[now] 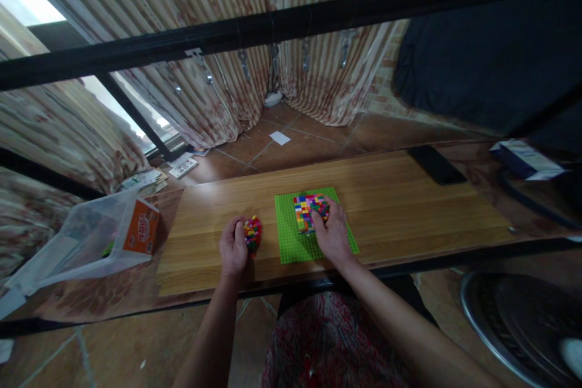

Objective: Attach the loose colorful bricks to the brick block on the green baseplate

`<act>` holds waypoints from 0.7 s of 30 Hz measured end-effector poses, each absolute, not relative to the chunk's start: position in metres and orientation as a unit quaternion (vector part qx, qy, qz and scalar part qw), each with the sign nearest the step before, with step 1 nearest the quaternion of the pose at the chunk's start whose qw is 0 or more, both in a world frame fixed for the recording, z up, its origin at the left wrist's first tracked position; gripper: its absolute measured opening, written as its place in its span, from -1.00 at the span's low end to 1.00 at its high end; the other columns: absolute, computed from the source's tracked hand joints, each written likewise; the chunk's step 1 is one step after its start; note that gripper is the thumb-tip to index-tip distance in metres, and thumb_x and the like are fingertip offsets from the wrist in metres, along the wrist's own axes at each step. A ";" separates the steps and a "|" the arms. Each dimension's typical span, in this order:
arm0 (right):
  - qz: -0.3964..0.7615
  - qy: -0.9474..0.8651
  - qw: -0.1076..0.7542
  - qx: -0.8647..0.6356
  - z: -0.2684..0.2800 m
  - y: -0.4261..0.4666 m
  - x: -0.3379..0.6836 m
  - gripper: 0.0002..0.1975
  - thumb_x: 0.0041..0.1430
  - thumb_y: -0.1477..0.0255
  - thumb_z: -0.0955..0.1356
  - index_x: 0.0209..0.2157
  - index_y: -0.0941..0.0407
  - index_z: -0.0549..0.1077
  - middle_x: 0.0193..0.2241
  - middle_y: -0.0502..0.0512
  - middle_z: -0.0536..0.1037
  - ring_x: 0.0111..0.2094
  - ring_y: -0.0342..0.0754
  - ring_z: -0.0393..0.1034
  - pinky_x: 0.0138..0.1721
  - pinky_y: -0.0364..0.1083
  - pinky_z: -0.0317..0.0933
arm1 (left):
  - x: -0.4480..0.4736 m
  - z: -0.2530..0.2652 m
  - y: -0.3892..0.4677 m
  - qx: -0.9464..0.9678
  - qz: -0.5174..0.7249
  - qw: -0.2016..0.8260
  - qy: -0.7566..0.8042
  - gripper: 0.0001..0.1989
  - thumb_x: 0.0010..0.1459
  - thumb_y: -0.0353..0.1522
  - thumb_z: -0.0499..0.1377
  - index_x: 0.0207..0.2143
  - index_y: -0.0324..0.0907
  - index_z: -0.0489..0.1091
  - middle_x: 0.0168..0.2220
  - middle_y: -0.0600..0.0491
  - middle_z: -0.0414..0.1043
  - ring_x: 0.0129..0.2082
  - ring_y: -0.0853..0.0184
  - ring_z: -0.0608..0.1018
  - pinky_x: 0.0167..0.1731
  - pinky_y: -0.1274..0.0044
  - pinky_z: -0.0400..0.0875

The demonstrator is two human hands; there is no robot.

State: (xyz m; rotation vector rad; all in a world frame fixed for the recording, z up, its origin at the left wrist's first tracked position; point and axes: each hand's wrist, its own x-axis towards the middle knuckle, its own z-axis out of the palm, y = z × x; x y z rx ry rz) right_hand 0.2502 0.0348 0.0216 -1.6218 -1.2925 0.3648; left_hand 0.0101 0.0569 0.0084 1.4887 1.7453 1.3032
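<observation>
A green studded baseplate (286,236) lies on the wooden board. A block of small, many-coloured toy bricks (302,209) is built up on it. My right hand (334,230) reaches over the plate from the right. Its thumb and fingers close around the right part of the brick block, where darker bricks show between them. To the left of the plate is a pile of loose toy bricks (253,233), mostly red and yellow. My left hand (234,244) rests against the left side of this pile with its fingers curled and thumb inward. Anything inside its grip is hidden.
A long wooden board (391,206) bears the bricks, with a black phone (436,165) at its far right. On the left stands a clear plastic bin (97,230) with an orange label. A blue and white box (527,159) lies at the right. A dark bar (273,25) crosses ahead.
</observation>
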 end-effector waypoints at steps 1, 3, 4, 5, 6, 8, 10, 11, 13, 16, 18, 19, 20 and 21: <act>0.154 -0.532 0.497 -0.668 0.022 0.035 0.250 -0.50 0.27 0.19 0.22 0.12 0.19 0.29 0.00 0.35 0.42 0.06 0.17 0.27 0.12 0.21 0.15 | 0.010 0.008 0.057 0.547 0.478 0.250 0.640 -0.59 0.23 -0.11 0.00 -0.17 -0.21 0.47 -0.17 -0.05 0.54 -0.12 0.24 0.53 -0.02 0.40 0.40; 0.164 -0.527 0.503 -0.666 0.022 0.035 0.249 -0.51 0.26 0.20 0.22 0.13 0.17 0.29 0.00 0.33 0.43 0.05 0.16 0.29 0.12 0.21 0.16 | 0.009 0.006 0.058 0.548 0.478 0.251 0.639 -0.59 0.23 -0.12 0.00 -0.16 -0.21 0.47 -0.17 -0.05 0.54 -0.13 0.24 0.54 -0.02 0.40 0.40; 0.170 -0.522 0.505 -0.666 0.022 0.036 0.249 -0.51 0.26 0.20 0.23 0.13 0.16 0.29 0.00 0.33 0.43 0.04 0.16 0.30 0.12 0.21 0.16 | 0.009 0.005 0.058 0.549 0.478 0.251 0.638 -0.59 0.23 -0.12 0.00 -0.16 -0.21 0.47 -0.17 -0.05 0.53 -0.13 0.24 0.54 -0.02 0.39 0.40; 0.175 -0.517 0.508 -0.666 0.022 0.036 0.250 -0.51 0.25 0.20 0.23 0.13 0.16 0.29 0.00 0.32 0.43 0.04 0.16 0.30 0.12 0.21 0.16 | 0.009 0.004 0.058 0.549 0.478 0.249 0.638 -0.59 0.23 -0.12 0.00 -0.16 -0.21 0.47 -0.17 -0.05 0.53 -0.13 0.24 0.53 -0.01 0.39 0.40; 0.180 -0.512 0.510 -0.668 0.022 0.037 0.250 -0.51 0.24 0.20 0.24 0.12 0.16 0.29 0.01 0.32 0.43 0.04 0.16 0.31 0.12 0.21 0.16 | 0.008 0.003 0.058 0.549 0.479 0.248 0.639 -0.59 0.23 -0.12 0.00 -0.17 -0.21 0.47 -0.17 -0.05 0.53 -0.13 0.24 0.54 -0.01 0.39 0.40; 0.188 -0.503 0.513 -0.670 0.022 0.037 0.250 -0.50 0.22 0.21 0.26 0.12 0.16 0.30 0.01 0.31 0.43 0.04 0.16 0.31 0.12 0.21 0.16 | 0.007 0.002 0.058 0.548 0.478 0.248 0.641 -0.59 0.23 -0.11 0.00 -0.17 -0.21 0.47 -0.18 -0.05 0.53 -0.13 0.24 0.54 -0.02 0.39 0.41; 0.192 -0.498 0.521 -0.666 0.020 0.038 0.249 -0.51 0.20 0.22 0.27 0.12 0.13 0.31 0.01 0.29 0.43 0.04 0.15 0.32 0.12 0.20 0.17 | 0.007 0.001 0.058 0.546 0.478 0.251 0.640 -0.59 0.23 -0.11 0.00 -0.17 -0.21 0.47 -0.19 -0.05 0.53 -0.13 0.24 0.54 -0.02 0.40 0.41; 0.193 -0.496 0.526 -0.663 0.020 0.038 0.249 -0.51 0.20 0.23 0.28 0.12 0.12 0.30 0.01 0.27 0.43 0.03 0.14 0.32 0.12 0.20 0.17 | 0.007 0.001 0.058 0.547 0.478 0.252 0.639 -0.59 0.23 -0.11 0.00 -0.16 -0.21 0.47 -0.18 -0.05 0.53 -0.13 0.24 0.54 -0.02 0.40 0.41; 0.198 -0.493 0.537 -0.655 0.018 0.038 0.248 -0.51 0.19 0.24 0.29 0.12 0.10 0.31 0.03 0.25 0.43 0.02 0.12 0.33 0.12 0.18 0.17 | 0.007 0.001 0.058 0.549 0.478 0.253 0.637 -0.58 0.23 -0.11 0.00 -0.16 -0.22 0.47 -0.17 -0.06 0.53 -0.12 0.24 0.54 -0.01 0.40 0.41; 0.206 -0.486 0.553 -0.645 0.016 0.038 0.246 -0.53 0.18 0.25 0.30 0.11 0.08 0.33 0.03 0.23 0.43 0.04 0.11 0.32 0.13 0.17 0.16 | 0.008 0.001 0.058 0.550 0.477 0.249 0.639 -0.58 0.23 -0.11 0.00 -0.15 -0.21 0.47 -0.16 -0.06 0.53 -0.11 0.24 0.54 0.00 0.40 0.40; 0.222 -0.477 0.564 -0.637 0.016 0.039 0.247 -0.53 0.17 0.23 0.32 0.09 0.08 0.35 0.03 0.22 0.44 0.05 0.11 0.31 0.14 0.16 0.16 | 0.008 0.002 0.058 0.551 0.474 0.244 0.642 -0.58 0.23 -0.10 0.00 -0.15 -0.21 0.47 -0.16 -0.06 0.53 -0.11 0.23 0.54 0.00 0.39 0.41; 0.237 -0.471 0.569 -0.631 0.015 0.039 0.249 -0.52 0.15 0.22 0.33 0.09 0.08 0.36 0.03 0.22 0.44 0.05 0.10 0.32 0.14 0.16 0.17 | 0.008 0.002 0.059 0.552 0.472 0.242 0.643 -0.57 0.23 -0.10 0.00 -0.15 -0.21 0.47 -0.16 -0.06 0.53 -0.11 0.23 0.54 -0.01 0.39 0.41; 0.256 -0.462 0.576 -0.624 0.015 0.039 0.251 -0.50 0.14 0.20 0.34 0.08 0.08 0.36 0.03 0.21 0.45 0.04 0.10 0.33 0.13 0.15 0.17 | 0.008 0.002 0.059 0.552 0.470 0.241 0.645 -0.57 0.23 -0.10 0.00 -0.14 -0.21 0.47 -0.16 -0.06 0.53 -0.11 0.23 0.54 -0.01 0.38 0.41; 0.278 -0.449 0.584 -0.616 0.014 0.039 0.254 -0.49 0.13 0.17 0.35 0.08 0.09 0.36 0.02 0.21 0.47 0.03 0.09 0.35 0.12 0.14 0.19 | 0.008 0.002 0.059 0.552 0.469 0.240 0.646 -0.57 0.23 -0.09 0.00 -0.15 -0.20 0.47 -0.16 -0.06 0.53 -0.12 0.22 0.54 -0.02 0.37 0.42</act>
